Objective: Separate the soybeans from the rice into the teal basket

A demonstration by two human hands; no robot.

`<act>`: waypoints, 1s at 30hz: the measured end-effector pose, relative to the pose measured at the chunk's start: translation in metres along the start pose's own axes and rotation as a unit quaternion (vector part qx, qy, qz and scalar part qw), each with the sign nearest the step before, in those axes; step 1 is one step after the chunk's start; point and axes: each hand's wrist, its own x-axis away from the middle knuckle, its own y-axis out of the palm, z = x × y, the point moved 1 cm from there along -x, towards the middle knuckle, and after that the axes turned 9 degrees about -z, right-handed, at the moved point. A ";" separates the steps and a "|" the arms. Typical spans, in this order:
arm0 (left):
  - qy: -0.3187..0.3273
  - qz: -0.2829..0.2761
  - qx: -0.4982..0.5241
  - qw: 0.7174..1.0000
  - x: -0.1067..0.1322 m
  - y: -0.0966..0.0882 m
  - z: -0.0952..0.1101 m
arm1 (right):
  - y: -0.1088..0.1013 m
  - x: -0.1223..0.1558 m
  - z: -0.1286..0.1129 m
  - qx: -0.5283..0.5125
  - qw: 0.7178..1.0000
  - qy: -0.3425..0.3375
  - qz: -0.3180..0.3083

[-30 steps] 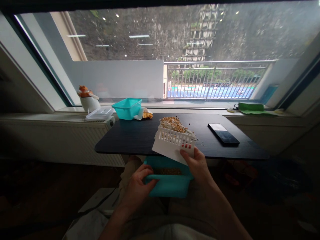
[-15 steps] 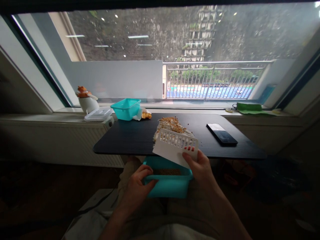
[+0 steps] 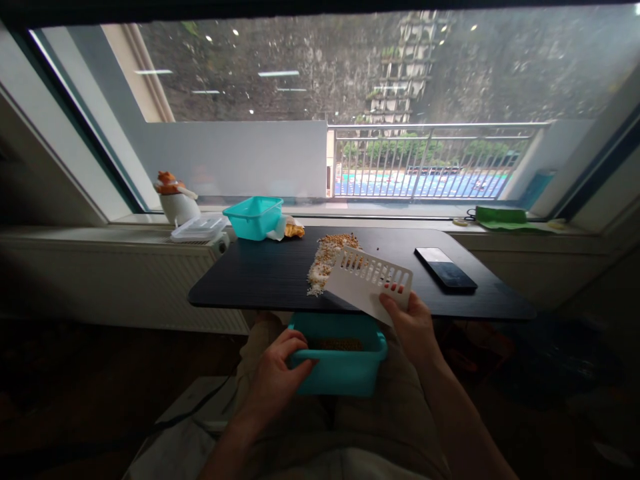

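Note:
My left hand (image 3: 277, 371) grips the left rim of a teal plastic bin (image 3: 340, 373) resting on my lap just under the table's front edge; brown grains lie in its bottom. My right hand (image 3: 413, 327) is closed on the corner of a white slotted plastic panel (image 3: 367, 283), held tilted above the table's front edge. Behind and left of the panel lies a pile of brown and white grains (image 3: 327, 257) on the black table (image 3: 260, 273).
A black phone (image 3: 445, 268) lies on the table's right part. A second teal bin (image 3: 254, 217), a clear lidded box (image 3: 199, 228), a small figurine (image 3: 173, 197) and crumpled wrappers (image 3: 286, 230) stand along the sill at left. Green cloth (image 3: 503, 217) lies on the sill at right.
My right hand has moved the white panel to the right and a little up, off the grain pile, so the pile's left part now shows. My left hand and the bin have stayed put.

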 end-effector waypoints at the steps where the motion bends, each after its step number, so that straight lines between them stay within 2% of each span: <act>1: 0.000 0.001 -0.001 1.000 0.000 0.000 -0.001 | 0.002 -0.001 0.001 0.000 1.000 0.000 -0.002; 8: -0.003 -0.002 0.003 1.000 -0.001 -0.001 -0.004 | -0.008 -0.012 -0.005 0.021 1.000 -0.010 0.020; 14: 0.003 -0.003 0.007 1.000 -0.001 -0.001 -0.002 | -0.003 -0.018 -0.013 0.027 1.000 -0.016 -0.004; 18: 0.004 -0.001 0.006 1.000 -0.001 -0.003 -0.003 | -0.005 -0.013 -0.017 0.010 1.000 -0.006 -0.018; 23: 0.010 0.005 0.010 1.000 -0.001 -0.005 -0.005 | -0.014 -0.002 -0.018 -0.009 1.000 0.009 -0.005; 30: 0.013 0.016 0.001 1.000 0.004 -0.011 -0.005 | -0.004 0.013 -0.009 -0.008 1.000 0.026 -0.008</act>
